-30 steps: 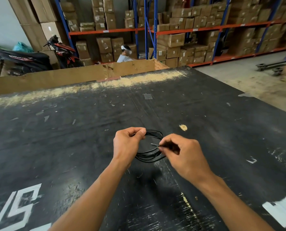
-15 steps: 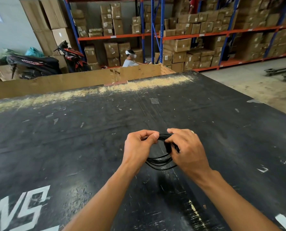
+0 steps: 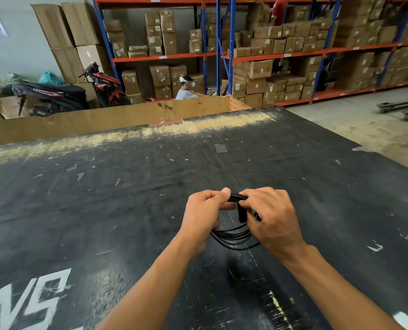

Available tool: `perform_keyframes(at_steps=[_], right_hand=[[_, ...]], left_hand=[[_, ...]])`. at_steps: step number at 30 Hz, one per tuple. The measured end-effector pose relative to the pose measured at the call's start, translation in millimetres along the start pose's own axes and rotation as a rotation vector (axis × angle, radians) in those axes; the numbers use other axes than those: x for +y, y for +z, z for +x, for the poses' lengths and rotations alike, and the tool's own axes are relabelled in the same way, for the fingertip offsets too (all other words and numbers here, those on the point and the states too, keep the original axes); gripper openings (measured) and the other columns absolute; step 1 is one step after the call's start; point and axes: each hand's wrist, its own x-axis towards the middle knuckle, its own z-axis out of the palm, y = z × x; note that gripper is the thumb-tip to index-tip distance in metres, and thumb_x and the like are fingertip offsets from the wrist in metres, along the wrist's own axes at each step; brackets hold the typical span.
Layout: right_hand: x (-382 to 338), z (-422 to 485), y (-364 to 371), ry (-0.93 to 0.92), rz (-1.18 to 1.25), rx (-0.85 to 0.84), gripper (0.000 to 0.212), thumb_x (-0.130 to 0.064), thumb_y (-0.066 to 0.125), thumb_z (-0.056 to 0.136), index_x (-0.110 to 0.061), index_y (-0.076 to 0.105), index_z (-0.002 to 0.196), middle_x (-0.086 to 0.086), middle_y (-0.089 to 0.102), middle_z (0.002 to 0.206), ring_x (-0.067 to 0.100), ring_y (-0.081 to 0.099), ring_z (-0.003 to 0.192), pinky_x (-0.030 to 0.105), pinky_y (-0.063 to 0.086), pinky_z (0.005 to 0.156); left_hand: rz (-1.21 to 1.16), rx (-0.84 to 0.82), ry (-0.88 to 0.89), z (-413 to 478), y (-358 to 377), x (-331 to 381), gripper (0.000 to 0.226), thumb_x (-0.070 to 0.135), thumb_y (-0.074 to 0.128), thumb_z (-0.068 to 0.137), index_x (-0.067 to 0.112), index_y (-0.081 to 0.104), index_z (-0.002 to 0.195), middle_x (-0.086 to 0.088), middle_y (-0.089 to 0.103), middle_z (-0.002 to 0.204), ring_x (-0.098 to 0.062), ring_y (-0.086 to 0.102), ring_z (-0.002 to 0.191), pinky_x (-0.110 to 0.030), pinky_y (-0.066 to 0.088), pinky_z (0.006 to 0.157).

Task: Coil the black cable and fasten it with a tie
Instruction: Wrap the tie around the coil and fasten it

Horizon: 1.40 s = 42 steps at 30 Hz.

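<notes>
Over scuffed black table [image 3: 103, 210], shelving [image 3: 281, 55] behind: left hand [image 3: 204, 216], right hand [image 3: 273, 217] grip black cable [image 3: 233, 239].

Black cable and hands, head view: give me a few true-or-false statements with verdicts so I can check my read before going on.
1. The left hand and the right hand both hold the black cable. True.
2. The cable lies in one straight line across the table. False: it is gathered in loops between the two hands.
3. The left hand's thumb presses on the top of the coil. True.
4. The right hand lies flat and idle on the table. False: its fingers are curled round the coil's right side.
5. A motorbike stands beyond the table's far edge, to the left. True.
</notes>
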Motion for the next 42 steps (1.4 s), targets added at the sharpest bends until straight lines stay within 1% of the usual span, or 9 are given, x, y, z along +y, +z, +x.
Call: perform_keyframes(at_steps=[3,9,14,21,25,29,34,38,42], right_hand=[[1,-2,1,0.002,0.03,-0.004,0.007,-0.002,0.077,0.074,-0.007,0.074,0.078,0.003,0.078,0.094,0.026,0.072,0.084,0.045,0.051,0.067],[-1,-4,-1,0.193,0.239,-0.043,0.011,-0.012,0.075,0.08,-0.014,0.078,0.09,-0.001,0.078,0.101,0.014,0.072,0.094,0.034,0.054,0.08],[1,7,-9,0.422,0.446,-0.074,0.008,-0.015,0.073,0.084,-0.02,0.076,0.089,-0.016,0.075,0.084,0.002,0.07,0.079,0.027,0.054,0.076],[5,25,-15,0.749,0.619,-0.218,0.011,-0.007,0.076,0.081,-0.018,0.078,0.078,-0.004,0.077,0.076,0.009,0.071,0.072,0.023,0.055,0.07],[9,29,-20,0.968,0.849,-0.257,0.009,-0.002,0.08,0.076,-0.011,0.077,0.076,0.003,0.078,0.079,0.01,0.068,0.066,0.015,0.05,0.06],[11,30,-23,1.036,0.902,-0.284,0.017,0.006,0.081,0.071,-0.007,0.07,0.075,-0.001,0.073,0.059,0.004,0.065,0.051,0.013,0.047,0.05],[10,26,-24,1.033,0.903,-0.313,0.031,0.008,0.075,0.076,-0.012,0.072,0.099,0.005,0.077,0.075,0.011,0.072,0.068,0.015,0.054,0.061],[6,25,-23,0.92,0.729,-0.305,0.023,0.005,0.072,0.08,-0.017,0.078,0.078,0.003,0.078,0.076,0.016,0.071,0.071,0.023,0.058,0.068],[4,25,-19,0.856,0.562,-0.26,0.014,-0.006,0.071,0.083,-0.018,0.077,0.079,-0.002,0.077,0.075,0.021,0.072,0.077,0.035,0.057,0.075]], left_hand=[[-0.027,0.013,0.007,1,-1,1,0.02,0.025,0.066,0.091,0.016,0.073,0.075,-0.004,0.079,0.08,-0.009,0.027,0.042,-0.019,0.03,0.039],[0.032,0.113,0.075,3,-2,-3,0.008,0.018,0.072,0.087,0.013,0.076,0.081,0.017,0.052,0.041,0.0,0.039,0.036,-0.013,0.032,0.044],[0.066,0.122,0.178,0,1,-3,0.005,0.012,0.075,0.083,0.012,0.076,0.078,0.019,0.06,0.045,0.006,0.046,0.034,-0.002,0.032,0.042],[0.106,0.053,0.267,-3,1,1,0.009,0.011,0.077,0.081,0.017,0.076,0.075,0.017,0.065,0.05,0.007,0.051,0.039,-0.002,0.035,0.045],[0.139,0.007,0.277,-3,-3,4,0.013,0.013,0.079,0.079,0.023,0.078,0.071,0.007,0.076,0.068,0.003,0.065,0.06,-0.008,0.046,0.059],[0.171,-0.031,0.27,-5,-4,4,0.009,0.012,0.08,0.078,0.021,0.079,0.074,0.003,0.078,0.074,-0.002,0.069,0.068,-0.011,0.049,0.064],[0.231,-0.05,0.269,-6,-1,5,0.005,0.012,0.079,0.079,0.017,0.079,0.077,0.002,0.078,0.075,-0.003,0.069,0.067,-0.012,0.05,0.064],[0.253,-0.01,0.26,-5,5,2,0.004,0.013,0.078,0.081,0.015,0.077,0.078,0.014,0.068,0.056,0.006,0.054,0.044,-0.006,0.038,0.048],[0.283,0.062,0.293,-4,9,1,0.008,0.018,0.078,0.082,0.023,0.076,0.076,0.009,0.075,0.069,0.002,0.065,0.061,-0.009,0.046,0.058]])
